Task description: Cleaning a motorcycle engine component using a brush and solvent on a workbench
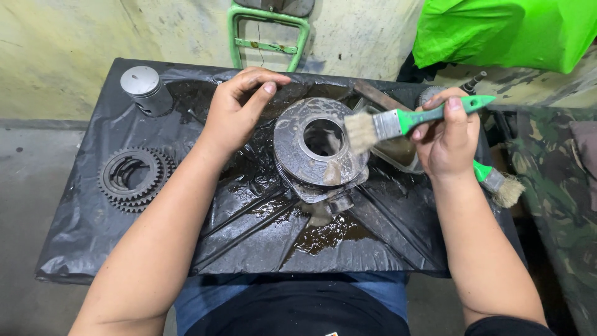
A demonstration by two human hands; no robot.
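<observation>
Head view looks down on a table (81, 249) draped in black plastic sheet, wet with dark fluid that pools toward the near edge. At its middle lies a round metal part (298, 155) with a central bore, tilted a little on other pieces. The left hand (239, 112) rests on the sheet beside the part's left rim, fingers loosely curled, holding nothing, seemingly to steady it. The right hand (448, 137) grips a green-handled brush (398, 121), bristles just over the part's right rim. A second brush (500, 183) lies at the right edge. Gears (134, 177) sit near the left edge, a piston (146, 90) at the far left corner.
</observation>
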